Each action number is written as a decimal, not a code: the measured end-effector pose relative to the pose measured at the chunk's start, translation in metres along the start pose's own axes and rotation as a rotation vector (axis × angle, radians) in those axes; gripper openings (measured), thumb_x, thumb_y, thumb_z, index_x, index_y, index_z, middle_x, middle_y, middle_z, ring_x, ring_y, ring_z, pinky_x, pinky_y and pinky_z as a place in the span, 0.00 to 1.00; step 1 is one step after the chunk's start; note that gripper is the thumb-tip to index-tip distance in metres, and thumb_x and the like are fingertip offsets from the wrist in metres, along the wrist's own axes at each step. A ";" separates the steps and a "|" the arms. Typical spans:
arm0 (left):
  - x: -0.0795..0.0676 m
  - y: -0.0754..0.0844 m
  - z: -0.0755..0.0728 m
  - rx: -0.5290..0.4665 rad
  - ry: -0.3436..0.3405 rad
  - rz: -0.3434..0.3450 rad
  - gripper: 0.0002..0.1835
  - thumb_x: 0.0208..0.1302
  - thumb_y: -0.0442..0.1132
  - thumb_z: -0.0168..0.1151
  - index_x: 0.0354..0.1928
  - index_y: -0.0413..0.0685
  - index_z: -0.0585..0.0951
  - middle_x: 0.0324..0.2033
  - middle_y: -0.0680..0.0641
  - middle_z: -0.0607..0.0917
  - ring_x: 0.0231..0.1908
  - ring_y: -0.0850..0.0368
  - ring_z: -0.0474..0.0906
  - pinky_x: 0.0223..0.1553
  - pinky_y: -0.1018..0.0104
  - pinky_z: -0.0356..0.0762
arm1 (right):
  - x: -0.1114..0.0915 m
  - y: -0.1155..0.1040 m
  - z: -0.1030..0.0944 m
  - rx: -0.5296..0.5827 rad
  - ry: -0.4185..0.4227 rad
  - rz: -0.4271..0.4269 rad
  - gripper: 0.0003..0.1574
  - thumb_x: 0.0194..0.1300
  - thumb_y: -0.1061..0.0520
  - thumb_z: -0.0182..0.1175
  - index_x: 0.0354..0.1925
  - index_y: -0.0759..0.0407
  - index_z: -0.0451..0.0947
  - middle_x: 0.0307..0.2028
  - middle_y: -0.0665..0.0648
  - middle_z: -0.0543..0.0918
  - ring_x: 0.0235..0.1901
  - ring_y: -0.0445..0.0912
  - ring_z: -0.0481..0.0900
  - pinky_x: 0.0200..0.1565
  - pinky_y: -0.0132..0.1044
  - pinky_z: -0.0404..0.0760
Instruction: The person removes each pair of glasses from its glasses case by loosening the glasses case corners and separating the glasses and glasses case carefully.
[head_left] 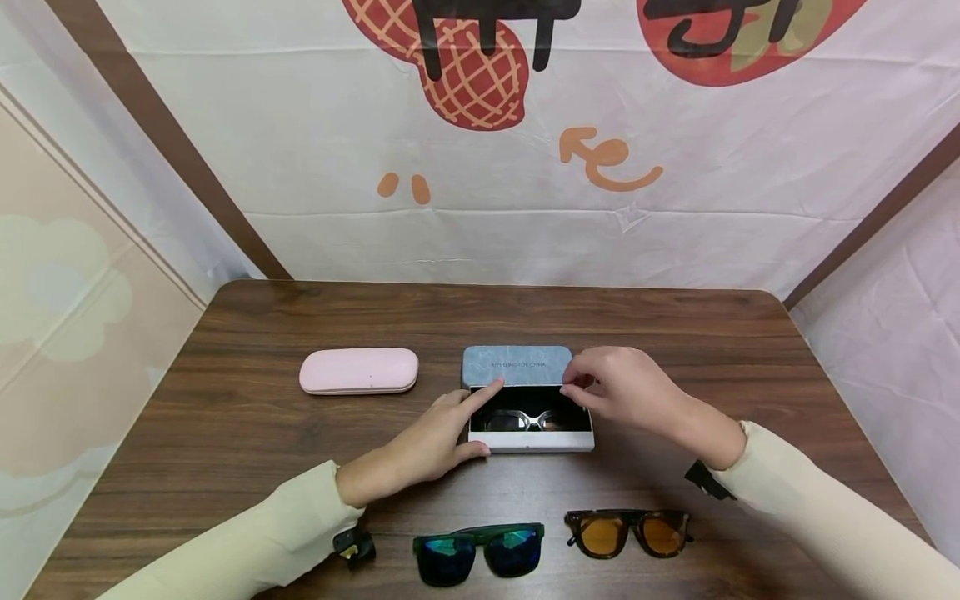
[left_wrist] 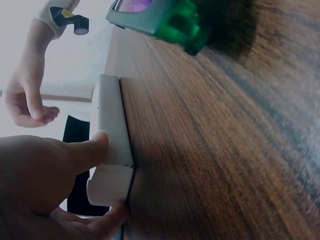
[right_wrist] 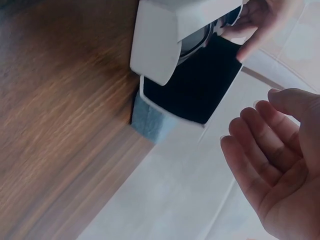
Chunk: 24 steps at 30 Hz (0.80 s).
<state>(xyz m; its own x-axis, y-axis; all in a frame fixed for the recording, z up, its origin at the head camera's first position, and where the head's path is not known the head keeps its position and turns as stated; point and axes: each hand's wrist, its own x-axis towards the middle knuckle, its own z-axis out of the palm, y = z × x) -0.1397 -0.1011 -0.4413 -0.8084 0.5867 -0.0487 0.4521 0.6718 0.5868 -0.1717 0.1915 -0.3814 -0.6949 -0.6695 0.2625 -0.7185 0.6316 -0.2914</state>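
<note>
A glasses case [head_left: 532,442] with a white outside, black lining and blue marbled lid [head_left: 516,364] stands opened in the middle of the table. Inside it lies a pair of glasses [head_left: 534,422] with a pale bridge. My left hand [head_left: 423,440] holds the case at its left end, thumb at the front corner and index finger reaching to the lid's edge. The left wrist view shows the thumb [left_wrist: 95,150] on the white front wall. Loosely curled and holding nothing, my right hand [right_wrist: 280,155] hovers beside the lid's right corner, apart from the case.
A closed pink glasses case [head_left: 360,372] lies to the left on the wooden table [head_left: 247,400]. Dark sunglasses with blue-green lenses [head_left: 478,553] and tortoiseshell glasses with amber lenses [head_left: 628,533] lie near the front. Behind the table hangs a printed cloth [head_left: 465,242].
</note>
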 end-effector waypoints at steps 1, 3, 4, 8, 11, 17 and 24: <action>0.000 0.000 0.000 0.001 0.002 0.002 0.47 0.65 0.44 0.72 0.80 0.55 0.57 0.62 0.28 0.74 0.61 0.34 0.72 0.57 0.40 0.74 | 0.000 -0.002 0.000 0.004 -0.003 -0.011 0.02 0.63 0.57 0.72 0.34 0.52 0.86 0.30 0.43 0.85 0.30 0.37 0.81 0.34 0.33 0.81; 0.000 0.000 0.000 0.002 0.004 0.001 0.47 0.65 0.44 0.72 0.81 0.55 0.57 0.62 0.28 0.74 0.61 0.34 0.73 0.58 0.40 0.74 | 0.000 -0.005 0.001 0.021 -0.013 -0.036 0.02 0.64 0.58 0.71 0.36 0.53 0.87 0.32 0.45 0.86 0.29 0.36 0.81 0.34 0.33 0.82; 0.000 0.000 0.000 0.003 0.004 0.001 0.47 0.65 0.44 0.72 0.81 0.56 0.56 0.62 0.28 0.74 0.61 0.34 0.73 0.58 0.40 0.74 | 0.000 -0.006 0.002 0.030 -0.022 -0.049 0.02 0.65 0.58 0.71 0.37 0.54 0.87 0.33 0.46 0.87 0.30 0.36 0.82 0.34 0.33 0.82; 0.000 0.000 0.001 0.005 0.006 0.000 0.47 0.65 0.44 0.72 0.81 0.56 0.56 0.62 0.28 0.74 0.61 0.34 0.73 0.58 0.41 0.74 | 0.000 -0.011 0.006 0.072 -0.079 -0.091 0.05 0.68 0.58 0.68 0.42 0.56 0.88 0.39 0.49 0.89 0.34 0.36 0.84 0.37 0.35 0.83; -0.001 -0.001 0.001 0.005 0.006 0.003 0.47 0.65 0.44 0.71 0.81 0.56 0.56 0.62 0.28 0.74 0.61 0.34 0.73 0.58 0.40 0.73 | 0.001 -0.014 0.009 0.089 -0.130 -0.105 0.09 0.69 0.57 0.66 0.45 0.58 0.88 0.42 0.51 0.89 0.40 0.39 0.86 0.42 0.37 0.85; -0.001 -0.001 0.002 -0.002 0.004 0.005 0.46 0.66 0.45 0.70 0.81 0.57 0.56 0.63 0.28 0.73 0.62 0.34 0.72 0.59 0.40 0.73 | 0.002 -0.018 0.016 0.086 -0.217 -0.114 0.13 0.72 0.57 0.64 0.51 0.60 0.87 0.46 0.53 0.89 0.46 0.43 0.86 0.46 0.41 0.85; -0.002 -0.002 0.002 -0.001 0.022 0.027 0.47 0.65 0.43 0.71 0.80 0.55 0.57 0.62 0.28 0.74 0.61 0.33 0.73 0.58 0.40 0.73 | 0.001 -0.020 0.024 0.062 -0.324 -0.076 0.18 0.73 0.58 0.62 0.57 0.63 0.82 0.53 0.57 0.86 0.53 0.47 0.84 0.51 0.44 0.83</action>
<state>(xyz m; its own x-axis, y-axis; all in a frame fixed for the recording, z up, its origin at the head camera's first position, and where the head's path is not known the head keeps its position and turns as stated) -0.1384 -0.1026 -0.4444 -0.8040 0.5945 -0.0156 0.4732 0.6553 0.5888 -0.1574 0.1689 -0.3975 -0.5867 -0.8096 -0.0178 -0.7578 0.5567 -0.3405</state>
